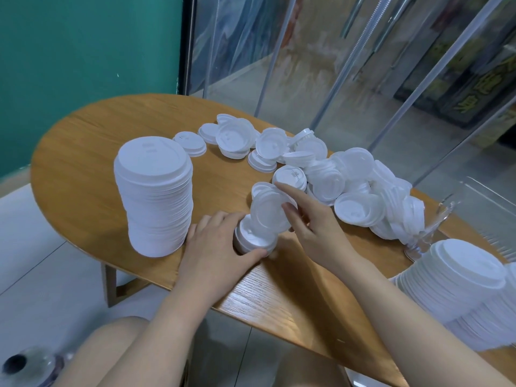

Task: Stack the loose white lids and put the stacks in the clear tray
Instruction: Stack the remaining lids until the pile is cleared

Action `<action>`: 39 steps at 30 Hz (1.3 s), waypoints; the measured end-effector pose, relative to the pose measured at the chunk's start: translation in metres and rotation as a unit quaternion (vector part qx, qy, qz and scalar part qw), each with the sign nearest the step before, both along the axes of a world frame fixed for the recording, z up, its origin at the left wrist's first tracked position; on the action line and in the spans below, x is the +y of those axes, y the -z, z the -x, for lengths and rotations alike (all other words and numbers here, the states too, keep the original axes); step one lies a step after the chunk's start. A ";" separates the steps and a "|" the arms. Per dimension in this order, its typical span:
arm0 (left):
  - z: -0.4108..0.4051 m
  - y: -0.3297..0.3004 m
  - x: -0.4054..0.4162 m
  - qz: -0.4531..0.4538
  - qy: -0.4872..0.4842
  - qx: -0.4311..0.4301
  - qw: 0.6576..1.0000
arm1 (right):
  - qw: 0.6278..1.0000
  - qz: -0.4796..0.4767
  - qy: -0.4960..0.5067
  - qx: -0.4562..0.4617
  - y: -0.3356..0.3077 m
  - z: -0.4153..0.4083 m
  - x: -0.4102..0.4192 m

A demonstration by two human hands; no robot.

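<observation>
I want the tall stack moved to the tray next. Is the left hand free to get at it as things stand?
Probably not yet: the left hand grips a short lid stack. The tall stack stands just beside it on the table, nothing between.

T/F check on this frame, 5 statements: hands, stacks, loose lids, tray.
1. The left hand grips a short stack of lids at the near table edge. True.
2. The right hand rests flat on bare wood. False: its fingers hold a tilted lid over the short stack.
3. The tall stack stands upright on the table, left of the hands. True.
4. All lids are already stacked. False: a loose pile lies scattered across the table's far side.
5. The tall stack sits inside the clear tray. False: it stands on the wood; the tray is at the right edge.
</observation>
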State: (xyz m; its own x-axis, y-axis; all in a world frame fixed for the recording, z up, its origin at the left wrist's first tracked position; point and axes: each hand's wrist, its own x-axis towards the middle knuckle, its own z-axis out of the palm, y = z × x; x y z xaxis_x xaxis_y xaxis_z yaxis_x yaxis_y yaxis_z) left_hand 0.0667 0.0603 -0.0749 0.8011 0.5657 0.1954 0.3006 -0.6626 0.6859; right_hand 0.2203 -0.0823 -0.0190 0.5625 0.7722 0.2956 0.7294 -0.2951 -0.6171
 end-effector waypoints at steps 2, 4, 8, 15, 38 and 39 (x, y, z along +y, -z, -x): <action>0.000 -0.001 0.000 0.000 0.001 0.002 1.000 | 1.000 0.001 0.004 0.004 0.000 -0.001 0.001; 0.000 -0.002 0.000 -0.001 0.002 0.003 1.000 | 1.000 0.008 0.007 0.010 0.001 -0.003 0.002; 0.000 -0.002 0.000 0.001 0.001 0.005 1.000 | 0.996 0.082 0.000 0.020 0.005 -0.002 0.001; -0.001 -0.002 0.000 -0.004 -0.007 0.007 1.000 | 0.989 0.145 -0.035 0.019 0.007 0.001 -0.007; 0.002 -0.003 0.001 0.018 0.004 -0.004 1.000 | 0.981 0.166 -0.069 0.069 -0.005 -0.009 0.001; 0.002 -0.002 0.001 0.019 0.004 -0.002 1.000 | 0.981 0.164 -0.067 0.073 -0.005 -0.008 0.001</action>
State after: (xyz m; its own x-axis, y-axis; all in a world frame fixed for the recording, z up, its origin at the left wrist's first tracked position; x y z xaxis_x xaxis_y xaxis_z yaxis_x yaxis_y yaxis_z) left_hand 0.0652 0.0616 -0.0726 0.8044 0.5668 0.1779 0.2924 -0.6385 0.7119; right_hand 0.2285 -0.0813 -0.0140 0.4670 0.8823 -0.0579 0.6867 -0.4032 -0.6049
